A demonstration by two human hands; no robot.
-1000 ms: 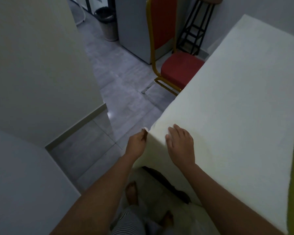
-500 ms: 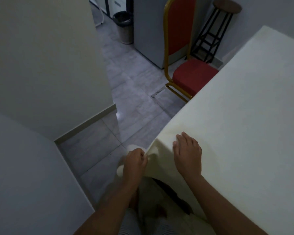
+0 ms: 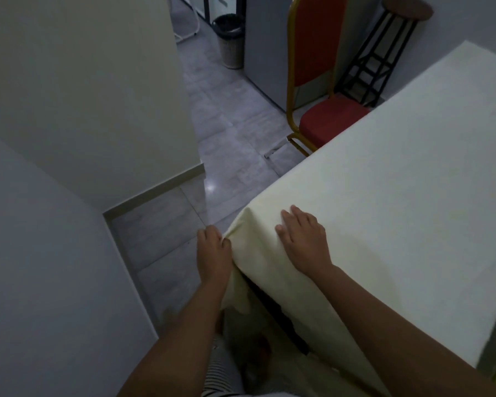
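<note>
A pale cream sheet covers a large flat mattress or table that fills the right half of the view. My left hand grips the sheet's near-left corner and holds the gathered cloth down over the side. My right hand lies flat with spread fingers on top of the sheet, just right of that corner. A loose flap of the sheet hangs below the left hand, with a dark gap under the edge.
A red chair with a gold frame stands at the far edge of the covered surface. Behind it are a black stool and a dark bin. White walls close the left side around grey floor tiles.
My left hand has pulled the sheet's corner down over the side and now grips it lower. The right hand stays flat on top. The camera has moved closer.
</note>
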